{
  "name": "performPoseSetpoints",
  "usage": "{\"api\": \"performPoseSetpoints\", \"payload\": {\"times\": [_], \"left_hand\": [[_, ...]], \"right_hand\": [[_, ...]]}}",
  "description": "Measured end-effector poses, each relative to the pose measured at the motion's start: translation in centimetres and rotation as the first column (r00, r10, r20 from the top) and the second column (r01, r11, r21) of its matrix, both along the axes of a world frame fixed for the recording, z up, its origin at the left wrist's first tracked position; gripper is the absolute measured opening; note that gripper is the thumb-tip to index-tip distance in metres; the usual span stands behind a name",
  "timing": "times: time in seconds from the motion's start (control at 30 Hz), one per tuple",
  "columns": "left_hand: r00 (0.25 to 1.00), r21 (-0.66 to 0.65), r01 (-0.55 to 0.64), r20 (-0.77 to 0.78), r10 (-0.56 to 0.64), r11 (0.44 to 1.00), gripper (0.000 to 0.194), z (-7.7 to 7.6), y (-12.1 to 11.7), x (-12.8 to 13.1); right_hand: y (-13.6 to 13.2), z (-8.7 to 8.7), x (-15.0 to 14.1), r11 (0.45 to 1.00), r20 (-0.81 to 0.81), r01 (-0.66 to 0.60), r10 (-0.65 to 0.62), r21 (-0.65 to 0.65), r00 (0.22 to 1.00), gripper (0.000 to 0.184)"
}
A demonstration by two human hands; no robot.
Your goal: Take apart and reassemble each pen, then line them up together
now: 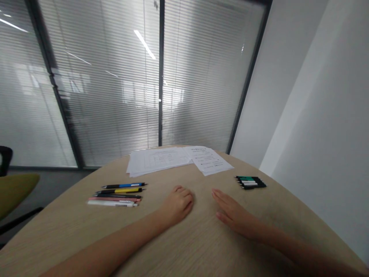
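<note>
Tan wood tabletop [178, 252] lies under our curled left hand [178, 204], near a row of long coloured pens [119, 196], and our right hand [232, 213], fingers together, near small black, green and white pens [250, 182], so we should move gently.

The wood-grained table [175, 250] carries printed papers [160, 159], a row of pens [123, 191] and a dark pen cluster [250, 182].

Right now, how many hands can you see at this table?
2. The left hand, curled up, is to the right of the row of pens. The right hand, opened out, is nearest the dark bundle with green strips. I see none partly hidden.
</note>
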State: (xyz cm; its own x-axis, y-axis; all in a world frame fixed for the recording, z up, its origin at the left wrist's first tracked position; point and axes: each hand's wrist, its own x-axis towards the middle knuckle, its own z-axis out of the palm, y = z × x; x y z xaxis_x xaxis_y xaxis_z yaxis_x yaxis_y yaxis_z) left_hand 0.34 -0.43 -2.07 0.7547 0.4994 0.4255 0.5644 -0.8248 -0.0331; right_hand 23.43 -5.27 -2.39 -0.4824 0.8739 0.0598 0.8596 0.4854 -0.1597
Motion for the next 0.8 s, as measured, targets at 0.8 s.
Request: {"api": "performPoseSetpoints", "payload": {"times": [0.8], "left_hand": [[0.836,0.074,-0.409,-0.368,0.406,0.909,0.016,4.3,3.8,-5.2]], "right_hand": [[0.1,-1.6,-0.7,1.000,0.003,-0.029,0.029,0.009,1.000,0.054]]}}
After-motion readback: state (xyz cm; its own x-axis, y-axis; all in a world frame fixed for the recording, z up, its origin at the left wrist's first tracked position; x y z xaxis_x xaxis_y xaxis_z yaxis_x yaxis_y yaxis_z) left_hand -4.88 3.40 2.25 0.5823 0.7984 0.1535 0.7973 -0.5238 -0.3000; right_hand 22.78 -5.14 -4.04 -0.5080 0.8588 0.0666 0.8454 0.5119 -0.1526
